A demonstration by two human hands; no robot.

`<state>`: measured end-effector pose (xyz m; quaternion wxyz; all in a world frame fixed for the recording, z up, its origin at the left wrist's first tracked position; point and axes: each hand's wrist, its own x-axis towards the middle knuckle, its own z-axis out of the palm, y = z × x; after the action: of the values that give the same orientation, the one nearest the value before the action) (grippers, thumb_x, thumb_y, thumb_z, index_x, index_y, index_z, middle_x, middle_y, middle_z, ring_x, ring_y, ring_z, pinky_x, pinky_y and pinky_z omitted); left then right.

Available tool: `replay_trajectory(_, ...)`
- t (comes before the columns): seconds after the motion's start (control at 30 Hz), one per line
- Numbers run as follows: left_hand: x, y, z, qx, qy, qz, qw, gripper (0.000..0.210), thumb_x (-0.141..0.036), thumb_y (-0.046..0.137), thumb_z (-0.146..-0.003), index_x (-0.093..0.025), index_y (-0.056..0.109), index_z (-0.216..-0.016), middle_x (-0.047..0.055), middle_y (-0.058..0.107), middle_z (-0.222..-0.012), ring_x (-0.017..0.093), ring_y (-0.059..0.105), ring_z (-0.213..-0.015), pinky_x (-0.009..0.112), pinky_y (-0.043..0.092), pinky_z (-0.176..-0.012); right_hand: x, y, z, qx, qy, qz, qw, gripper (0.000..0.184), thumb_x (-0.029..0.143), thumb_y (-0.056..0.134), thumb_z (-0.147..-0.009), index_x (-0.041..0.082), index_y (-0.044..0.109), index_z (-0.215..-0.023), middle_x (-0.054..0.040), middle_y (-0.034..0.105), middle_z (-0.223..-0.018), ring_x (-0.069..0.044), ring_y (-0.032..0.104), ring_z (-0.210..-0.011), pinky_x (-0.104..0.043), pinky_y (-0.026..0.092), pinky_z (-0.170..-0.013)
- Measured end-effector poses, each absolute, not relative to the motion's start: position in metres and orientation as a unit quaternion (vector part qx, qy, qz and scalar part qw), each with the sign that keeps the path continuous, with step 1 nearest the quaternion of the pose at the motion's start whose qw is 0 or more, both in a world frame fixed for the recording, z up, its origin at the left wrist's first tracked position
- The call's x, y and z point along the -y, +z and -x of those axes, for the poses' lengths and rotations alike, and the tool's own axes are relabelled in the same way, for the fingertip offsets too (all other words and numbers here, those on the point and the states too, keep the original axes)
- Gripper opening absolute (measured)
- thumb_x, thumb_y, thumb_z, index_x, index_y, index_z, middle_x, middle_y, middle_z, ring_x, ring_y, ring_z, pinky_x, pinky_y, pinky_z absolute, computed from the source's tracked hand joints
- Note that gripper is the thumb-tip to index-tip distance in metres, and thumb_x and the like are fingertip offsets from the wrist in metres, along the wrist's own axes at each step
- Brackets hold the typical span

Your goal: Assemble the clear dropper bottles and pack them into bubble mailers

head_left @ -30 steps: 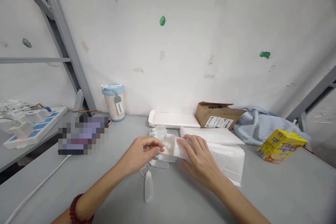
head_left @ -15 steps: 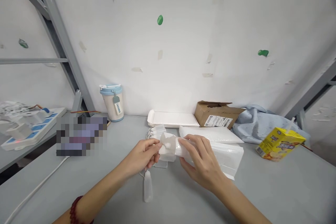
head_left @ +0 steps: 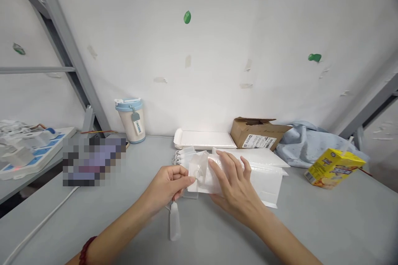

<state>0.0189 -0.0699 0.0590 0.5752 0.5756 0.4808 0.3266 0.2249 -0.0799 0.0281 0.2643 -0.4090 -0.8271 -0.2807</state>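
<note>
Between my hands is a thin white translucent pouch (head_left: 196, 174), held just above the table. My left hand (head_left: 172, 182) is closed, thumb and forefinger pinching the pouch's left edge. My right hand (head_left: 234, 180) grips its right part, fingers on top and thumb beneath, with the ring and little fingers lifted. Under and beside my left hand, a narrow translucent white tag (head_left: 174, 221) with a loop of cord lies on the table. Several similar tags (head_left: 185, 155) with loops lie in a row behind the pouch. White padded envelopes (head_left: 264, 184) lie behind and right of my right hand.
Along the wall stand a cream cup (head_left: 132, 122) with a blue lid, a flat white package (head_left: 205, 140) and an open cardboard box (head_left: 258, 132). Blue cloth (head_left: 304, 143) and a yellow drink carton (head_left: 334, 168) are right. A blurred phone (head_left: 96, 159) and power strip (head_left: 46, 149) are left.
The pouch is flatter and more spread out between my hands. My left fingertips have shifted slightly right along it, and my right hand's outer fingers have lifted. The view has shifted slightly.
</note>
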Motion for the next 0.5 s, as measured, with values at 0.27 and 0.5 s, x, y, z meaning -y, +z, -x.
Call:
replay_trajectory(0.27, 0.0665, 0.0501, -0.0198, -0.462, 0.369, -0.588, 0.552, 0.022, -0.035, 0.061, -0.074, -0.016, 0.052, -0.067, -0.005, 0.047, -0.055, 0.007, 0.041, -0.047, 0.020, 0.035, -0.046, 0.0816, 0.0336, -0.2244, 0.834, -0.260, 0.359, 0.329, 0.053, 0.005, 0.049, -0.069, 0.013, 0.041, -0.121, -0.0175, 0.051, -0.113, -0.029, 0.046, -0.108, -0.052, 0.033, -0.089)
replay_trajectory(0.5, 0.0691, 0.0489, -0.0281, -0.423, 0.341, -0.600, 0.587, 0.024, -0.037, 0.060, -0.075, -0.014, 0.057, -0.079, -0.001, 0.055, -0.062, 0.011, 0.051, -0.053, 0.022, 0.043, -0.047, 0.0809, 0.0359, -0.2248, 0.840, -0.253, 0.334, 0.344, 0.050, 0.006, 0.050, -0.073, 0.011, 0.040, -0.122, -0.0185, 0.051, -0.110, -0.030, 0.047, -0.106, -0.050, 0.040, -0.084)
